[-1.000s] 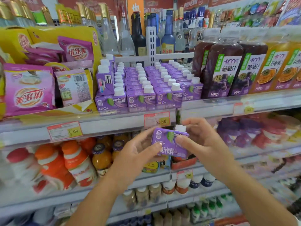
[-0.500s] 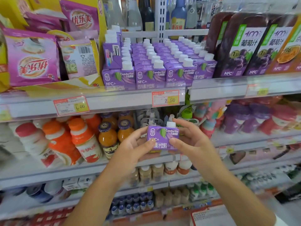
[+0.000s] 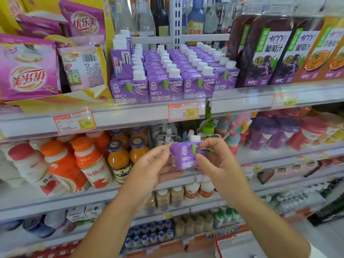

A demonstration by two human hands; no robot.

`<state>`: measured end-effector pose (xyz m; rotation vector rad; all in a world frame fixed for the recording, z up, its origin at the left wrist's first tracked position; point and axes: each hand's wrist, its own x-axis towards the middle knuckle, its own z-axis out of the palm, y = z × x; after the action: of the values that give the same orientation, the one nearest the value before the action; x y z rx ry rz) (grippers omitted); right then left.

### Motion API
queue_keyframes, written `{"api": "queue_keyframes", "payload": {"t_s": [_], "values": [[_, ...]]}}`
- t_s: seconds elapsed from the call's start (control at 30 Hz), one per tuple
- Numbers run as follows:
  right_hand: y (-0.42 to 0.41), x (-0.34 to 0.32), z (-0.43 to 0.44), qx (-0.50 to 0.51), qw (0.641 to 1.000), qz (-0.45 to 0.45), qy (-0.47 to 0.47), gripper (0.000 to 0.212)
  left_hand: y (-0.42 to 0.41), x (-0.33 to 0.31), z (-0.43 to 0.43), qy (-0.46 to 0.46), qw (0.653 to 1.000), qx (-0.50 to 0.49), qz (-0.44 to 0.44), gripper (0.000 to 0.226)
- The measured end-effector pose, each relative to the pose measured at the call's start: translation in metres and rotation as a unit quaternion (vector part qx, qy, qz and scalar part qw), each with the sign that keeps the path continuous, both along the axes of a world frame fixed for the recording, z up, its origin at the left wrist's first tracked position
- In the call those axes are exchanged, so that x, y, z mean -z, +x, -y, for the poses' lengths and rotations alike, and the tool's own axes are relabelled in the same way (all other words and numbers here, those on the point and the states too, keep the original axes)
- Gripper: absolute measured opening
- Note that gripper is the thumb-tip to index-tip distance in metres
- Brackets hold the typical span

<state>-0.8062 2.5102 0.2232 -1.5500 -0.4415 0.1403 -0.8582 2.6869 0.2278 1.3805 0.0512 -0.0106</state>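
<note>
Carton point(image 3: 183, 155): lowered since earlier, held between both grips, well below its shelf row point(image 3: 167, 75).
Left hand point(image 3: 149, 169): grip pinches left edge.
Right hand point(image 3: 218, 164): grip wraps right side.
Risk: loose pinch, it slips.

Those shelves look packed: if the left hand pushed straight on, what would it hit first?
Probably the grey-white spouted pouches right behind the small purple juice carton that the left hand holds; depth is unclear.

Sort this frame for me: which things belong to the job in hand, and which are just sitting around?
In the job: purple carton, held by left hand and right hand; matching cartons on the upper shelf.
Just around: pink sachets, grape juice bottles, orange-capped bottles.
</note>
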Motion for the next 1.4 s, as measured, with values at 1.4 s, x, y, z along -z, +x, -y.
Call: {"api": "queue_keyframes", "payload": {"t_s": [1.4], "values": [[-0.018,0.02,-0.015,0.053,0.99,0.035,-0.127,0.088,-0.006,0.011,0.011,-0.07,0.997,-0.006,-0.013,0.046]]}}
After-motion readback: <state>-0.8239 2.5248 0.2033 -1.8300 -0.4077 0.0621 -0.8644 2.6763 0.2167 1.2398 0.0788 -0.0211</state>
